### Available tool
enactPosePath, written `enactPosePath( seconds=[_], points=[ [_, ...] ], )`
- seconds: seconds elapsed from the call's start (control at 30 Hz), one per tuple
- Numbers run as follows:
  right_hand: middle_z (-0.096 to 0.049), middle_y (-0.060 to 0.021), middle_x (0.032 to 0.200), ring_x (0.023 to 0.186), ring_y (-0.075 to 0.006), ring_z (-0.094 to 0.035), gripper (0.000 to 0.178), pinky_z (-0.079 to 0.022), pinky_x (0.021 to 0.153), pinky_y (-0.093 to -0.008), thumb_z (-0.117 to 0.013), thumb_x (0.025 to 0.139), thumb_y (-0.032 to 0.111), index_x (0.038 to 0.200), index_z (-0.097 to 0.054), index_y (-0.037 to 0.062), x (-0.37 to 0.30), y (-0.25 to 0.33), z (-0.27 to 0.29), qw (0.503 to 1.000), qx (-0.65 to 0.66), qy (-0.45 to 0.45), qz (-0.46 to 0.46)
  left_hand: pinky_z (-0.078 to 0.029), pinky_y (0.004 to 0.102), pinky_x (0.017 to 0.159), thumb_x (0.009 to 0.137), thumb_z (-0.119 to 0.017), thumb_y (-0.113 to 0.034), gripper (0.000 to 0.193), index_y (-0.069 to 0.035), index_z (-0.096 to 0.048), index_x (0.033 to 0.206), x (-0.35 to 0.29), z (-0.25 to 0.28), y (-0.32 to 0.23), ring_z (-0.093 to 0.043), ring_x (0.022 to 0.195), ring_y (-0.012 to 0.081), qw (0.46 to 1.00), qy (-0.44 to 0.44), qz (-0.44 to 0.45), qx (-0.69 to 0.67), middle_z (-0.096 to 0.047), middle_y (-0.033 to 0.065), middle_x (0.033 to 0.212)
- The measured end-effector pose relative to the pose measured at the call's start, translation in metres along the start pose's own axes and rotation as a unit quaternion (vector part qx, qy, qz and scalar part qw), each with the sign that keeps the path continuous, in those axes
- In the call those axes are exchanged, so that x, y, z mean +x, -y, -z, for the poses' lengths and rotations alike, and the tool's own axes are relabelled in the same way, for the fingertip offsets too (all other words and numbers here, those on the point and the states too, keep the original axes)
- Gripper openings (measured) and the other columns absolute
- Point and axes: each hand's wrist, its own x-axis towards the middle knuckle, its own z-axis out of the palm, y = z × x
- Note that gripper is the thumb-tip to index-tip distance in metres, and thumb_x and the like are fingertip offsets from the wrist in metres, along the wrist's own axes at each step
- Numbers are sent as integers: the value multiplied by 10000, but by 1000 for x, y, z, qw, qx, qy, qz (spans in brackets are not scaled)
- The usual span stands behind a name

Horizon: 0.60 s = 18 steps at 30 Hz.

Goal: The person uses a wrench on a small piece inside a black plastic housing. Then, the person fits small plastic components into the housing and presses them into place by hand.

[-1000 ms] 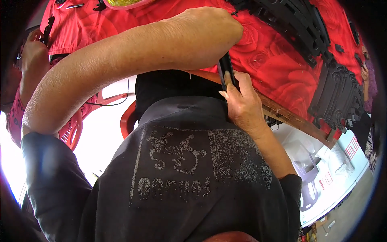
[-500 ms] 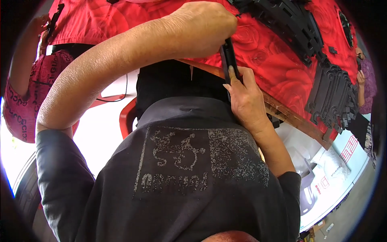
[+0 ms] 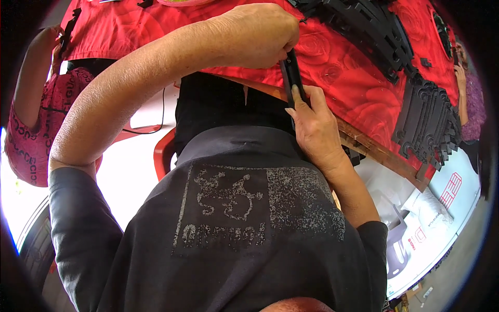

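My right hand [image 3: 315,122] is closed round the lower part of a long, narrow black plastic strip [image 3: 291,70], with the thumb laid along it. My left hand [image 3: 265,34] reaches across from the left and is closed over the strip's far end, back of the hand upward. Its fingertips are hidden beneath it. A small dark tip [image 3: 303,21] pokes out beyond the left knuckles; what it belongs to I cannot tell. Both hands are held above the near edge of a table with a red rose-patterned cloth [image 3: 358,88].
A heap of long black plastic parts [image 3: 366,34] lies at the far right, with a neat stack of similar pieces [image 3: 423,117] nearer. A pink-rimmed dish [image 3: 189,2] shows at the top. One person [image 3: 26,130] sits at left, another [image 3: 473,106] at right. A red chair [image 3: 165,153] stands by me.
Both hands and the strip have shifted very slightly left, keeping their hold. The person at right has moved an arm.
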Motion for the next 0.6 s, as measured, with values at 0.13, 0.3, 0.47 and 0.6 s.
enactPosePath(
  seconds=[0.13,0.3,0.47,0.6],
  points=[
    [-560,-180,1145,946,-363,-667,414,-568,784,-438,-735,872,65,1243,-621,-80,-1,0,-1,1000,4,-4,-8,-568,467,761,873,-659,-196,214,-3,-748,857,1,6,3,-709,830,381,1000,25,1,-6,-712,197,821],
    [-563,-179,1140,948,-361,-668,407,-568,784,-437,-735,871,64,1236,-626,-78,0,1,0,1000,8,-3,-10,-568,464,754,876,-652,-166,194,5,-744,888,0,15,3,-713,819,376,998,61,-6,9,-716,191,826],
    [-562,-175,1139,945,-354,-668,403,-567,779,-433,-735,870,65,1234,-628,-73,0,2,1,1000,8,1,-17,-568,454,700,876,-641,-139,177,12,-734,883,11,30,-11,-718,812,368,981,151,-8,125,-720,194,846],
    [-564,-169,1152,961,-354,-669,411,-570,784,-431,-736,874,69,1248,-630,-62,-1,0,-1,1000,3,-1,-14,-569,465,684,869,-632,-126,150,-22,-741,869,16,27,-9,-735,834,350,973,157,-28,165,-731,177,860]
  ],
)
